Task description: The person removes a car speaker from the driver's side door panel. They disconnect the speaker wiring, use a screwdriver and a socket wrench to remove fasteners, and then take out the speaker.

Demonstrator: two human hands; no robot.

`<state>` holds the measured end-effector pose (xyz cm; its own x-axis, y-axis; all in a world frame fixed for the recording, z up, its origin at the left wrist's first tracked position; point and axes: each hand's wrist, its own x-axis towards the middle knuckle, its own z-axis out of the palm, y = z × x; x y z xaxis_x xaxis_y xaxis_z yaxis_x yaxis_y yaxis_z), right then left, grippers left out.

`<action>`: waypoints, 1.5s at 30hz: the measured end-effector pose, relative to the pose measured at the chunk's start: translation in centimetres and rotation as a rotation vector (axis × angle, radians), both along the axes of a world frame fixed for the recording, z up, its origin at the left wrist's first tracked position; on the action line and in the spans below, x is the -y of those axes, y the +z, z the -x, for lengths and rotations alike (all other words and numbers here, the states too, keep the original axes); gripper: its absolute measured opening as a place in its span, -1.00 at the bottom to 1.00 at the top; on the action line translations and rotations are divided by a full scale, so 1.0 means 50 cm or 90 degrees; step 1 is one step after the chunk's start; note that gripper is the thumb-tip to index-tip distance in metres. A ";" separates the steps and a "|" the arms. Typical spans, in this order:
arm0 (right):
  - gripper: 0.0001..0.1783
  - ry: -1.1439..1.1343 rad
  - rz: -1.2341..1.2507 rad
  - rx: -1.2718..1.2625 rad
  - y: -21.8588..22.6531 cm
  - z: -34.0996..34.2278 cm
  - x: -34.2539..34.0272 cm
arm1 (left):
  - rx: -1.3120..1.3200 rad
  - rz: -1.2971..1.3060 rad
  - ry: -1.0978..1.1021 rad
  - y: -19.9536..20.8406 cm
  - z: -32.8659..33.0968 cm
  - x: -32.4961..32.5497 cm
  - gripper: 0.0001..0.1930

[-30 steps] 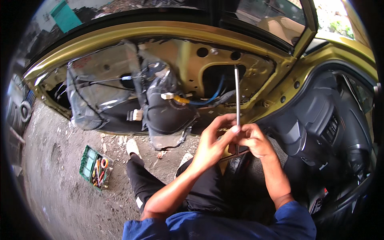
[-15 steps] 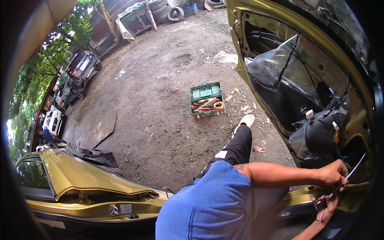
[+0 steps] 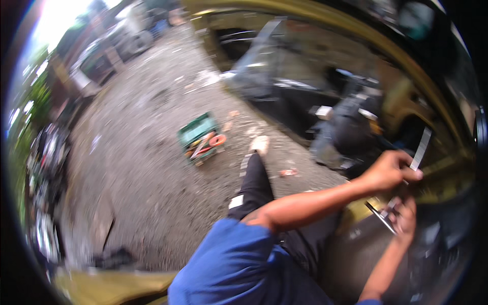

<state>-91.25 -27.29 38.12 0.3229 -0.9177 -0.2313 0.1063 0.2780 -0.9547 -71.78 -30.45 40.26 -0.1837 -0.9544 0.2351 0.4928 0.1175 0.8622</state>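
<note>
My left hand (image 3: 389,170) is closed, its thumb and fingers gripping a long, flat silver metal strip (image 3: 421,147) that slants up toward the door's lower corner. Just below it, my right hand (image 3: 404,217) has its fingers curled around the strip's lower part, where a short dark and shiny bar (image 3: 380,217) sticks out crosswise. Blur hides how bar and strip join, and their exact kind. Beside my hands stands the opened gold car door (image 3: 391,195), its inner panel off. A clear plastic sheet (image 3: 259,61) and dark lining hang on it, with white connectors (image 3: 323,112) near the middle.
On the gravel ground lies an open green toolbox (image 3: 197,128) with hand tools and an orange tape roll. My outstretched leg (image 3: 256,178) is between it and the door. Gold car bodywork (image 3: 112,287) runs along the lower left; parked vehicles (image 3: 48,152) blur at far left.
The view has swung right, so the door and toolbox appear farther left. The strip now stands steeper, and the bar by my right hand shows more clearly. Both hands keep their hold.
</note>
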 end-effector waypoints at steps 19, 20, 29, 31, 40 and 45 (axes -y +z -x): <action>-0.69 0.268 0.010 0.141 0.048 -0.016 0.013 | -0.060 -0.174 -0.168 -0.002 -0.001 0.014 -0.65; -0.68 0.254 0.046 0.099 0.048 -0.015 0.013 | -0.055 -0.161 -0.154 -0.002 -0.001 0.012 -0.67; -0.69 0.274 0.010 0.162 0.061 -0.029 0.000 | -0.100 -0.151 -0.162 0.007 -0.001 0.006 -0.71; -0.70 0.239 0.035 0.052 0.060 -0.026 0.005 | -0.073 -0.112 -0.143 0.009 0.002 0.007 -0.70; -0.70 0.226 0.013 0.038 0.044 -0.024 0.011 | -0.133 -0.134 -0.165 -0.008 -0.008 0.017 -0.77; -0.68 0.194 -0.036 0.150 0.038 -0.039 0.000 | -0.017 -0.141 -0.096 -0.013 -0.011 0.027 -0.79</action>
